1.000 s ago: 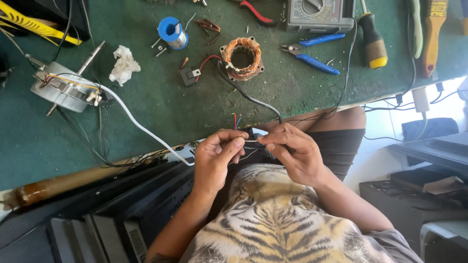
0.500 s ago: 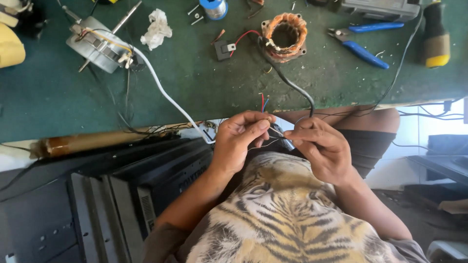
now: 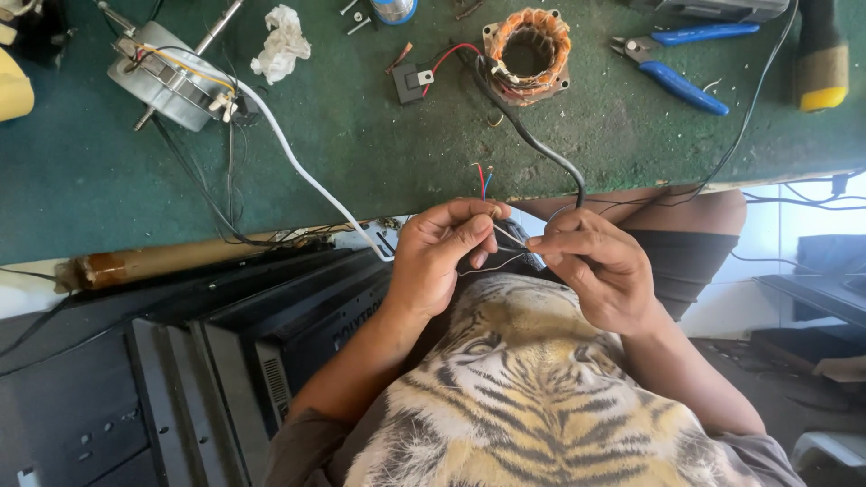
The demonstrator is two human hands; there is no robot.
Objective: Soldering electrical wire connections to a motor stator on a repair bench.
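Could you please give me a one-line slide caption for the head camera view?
Left hand and right hand pinch thin wires near the green workbench edge, copper-wound stator beyond.

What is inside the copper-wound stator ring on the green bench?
The copper-wound stator ring is hollow: its bore shows only dark shadow, no rotor. The green bench beneath the ring is covered, so unseen.

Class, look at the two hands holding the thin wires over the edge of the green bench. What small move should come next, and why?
Probably a short twist of the pinched ends. The left hand and right hand each pinch thin wire ends that meet between them, fed by the black cable from the copper-wound stator. Nothing yet appears to bind them.
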